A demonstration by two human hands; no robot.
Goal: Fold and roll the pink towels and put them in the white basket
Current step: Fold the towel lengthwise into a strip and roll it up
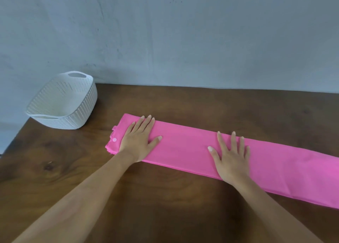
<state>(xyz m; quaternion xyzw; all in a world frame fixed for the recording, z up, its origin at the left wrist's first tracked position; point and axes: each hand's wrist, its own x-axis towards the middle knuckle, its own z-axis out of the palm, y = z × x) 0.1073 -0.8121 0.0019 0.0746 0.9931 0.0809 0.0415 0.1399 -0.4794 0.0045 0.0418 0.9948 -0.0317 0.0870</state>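
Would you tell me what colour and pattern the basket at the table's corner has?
White, with a perforated, woven-look wall on the basket; the head view shows it.

The pink towel [183,151] lies flat before me, folded into a long narrow strip slanting off to my right. The white perforated basket [82,112] stands upright at the far left corner of the table [165,99], well apart from it.

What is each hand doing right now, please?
Left hand: open, fingers straight, pressing flat on the pink towel.
Right hand: open, fingers spread, flat on the same towel.
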